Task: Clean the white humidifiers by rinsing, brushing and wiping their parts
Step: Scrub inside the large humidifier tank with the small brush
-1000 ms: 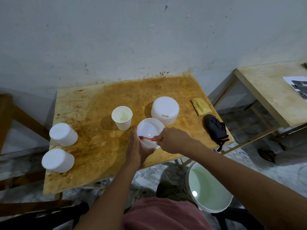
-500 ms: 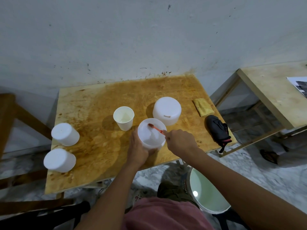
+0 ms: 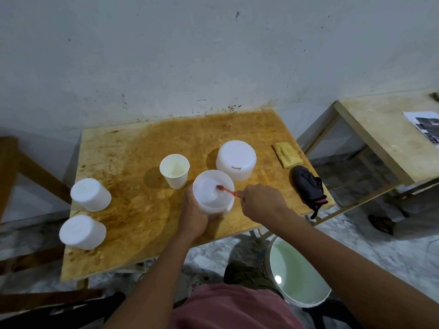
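You are gripping the open white humidifier tank (image 3: pixel 210 206) with your left hand (image 3: pixel 192 218), fingers curling round its near left side. The tank is standing upright near the front edge of the stained wooden table (image 3: pixel 133 157). Your right hand (image 3: pixel 261 203) is pinching the handle of a thin orange toothbrush (image 3: pixel 228 191), just right of the tank's rim. The brush is reaching over that rim, and its head is sitting inside the tank, towards the back wall. Whether the bristles are touching the inner surface cannot be told.

A paper cup (image 3: pixel 174 172) holding pale liquid is standing just beside the tank, to its back left. A wide white humidifier cover (image 3: pixel 236 162), closed side up, is sitting just behind the tank to the right. Two more white humidifier parts are resting at the table's left edge, one (image 3: pixel 91 194) behind the other (image 3: pixel 82 231), both closed side up and well apart from the tank.

A folded yellow cloth (image 3: pixel 287 155) is lying by the right edge, with a black bundle with red trim (image 3: pixel 308 188) in front of it, partly hanging over the edge. A white bucket (image 3: pixel 297 276) of water is standing on the floor below your right forearm. A second, paler table (image 3: pixel 384 138) with a printed sheet (image 3: pixel 425 125) is standing to the right.
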`<state>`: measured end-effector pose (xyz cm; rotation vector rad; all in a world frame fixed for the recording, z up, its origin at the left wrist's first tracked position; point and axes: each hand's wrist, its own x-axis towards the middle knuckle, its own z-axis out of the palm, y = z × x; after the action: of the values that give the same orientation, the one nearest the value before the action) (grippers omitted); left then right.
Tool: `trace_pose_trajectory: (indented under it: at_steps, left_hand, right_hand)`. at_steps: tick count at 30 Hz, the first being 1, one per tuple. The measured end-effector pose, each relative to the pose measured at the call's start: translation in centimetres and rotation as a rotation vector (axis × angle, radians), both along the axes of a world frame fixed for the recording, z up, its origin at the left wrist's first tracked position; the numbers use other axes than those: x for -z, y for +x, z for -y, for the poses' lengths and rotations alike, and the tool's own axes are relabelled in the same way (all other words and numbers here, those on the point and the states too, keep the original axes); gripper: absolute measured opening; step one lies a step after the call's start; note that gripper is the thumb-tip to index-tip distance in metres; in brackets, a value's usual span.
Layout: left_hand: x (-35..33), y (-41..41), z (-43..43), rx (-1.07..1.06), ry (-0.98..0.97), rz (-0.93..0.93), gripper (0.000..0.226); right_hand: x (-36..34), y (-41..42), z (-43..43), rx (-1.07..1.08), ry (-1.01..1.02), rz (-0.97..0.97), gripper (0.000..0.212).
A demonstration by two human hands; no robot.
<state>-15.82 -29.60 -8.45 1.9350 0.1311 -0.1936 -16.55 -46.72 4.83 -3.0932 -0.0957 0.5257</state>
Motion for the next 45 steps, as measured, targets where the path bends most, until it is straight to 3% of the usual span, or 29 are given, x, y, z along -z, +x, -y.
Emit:
trace_pose_trajectory:
  at_steps: [3,12,17,24,36,45]
  left_hand:
    - [0.1,0.0,-0.1,-0.016,-0.036,-0.01,0.114]
    - [0.3,0.1,-0.1,0.014,-0.025,0.019,0.118]
    - [1.1,0.3,-0.3,-0.03,-0.093,-0.027,0.125]
    - [0.3,0.0,-0.2,0.023,0.025,0.029,0.119]
    - [0.5,0.6,0.0,0.004,0.058,0.063,0.116]
    - [1.0,0.4,-0.1,0.0,0.057,0.04,0.12]
  right_hand:
    - [-0.2,-0.2,0.2,-0.002,0.076,-0.067,0.034]
    - [-0.8,-0.3,0.4,0.014,0.019,-0.009,0.032]
    - [-1.7,0.4,0.9,-0.006,0.101,-0.102,0.028]
    - [-1.9,1.0,1.7,-0.083,0.071,-0.057,0.032]
    - [0.6,0.4,1.7,-0.034,0.091,0.031,0.034]
    - [-0.3,1.3,1.3,-0.009,0.215,0.111,0.031]
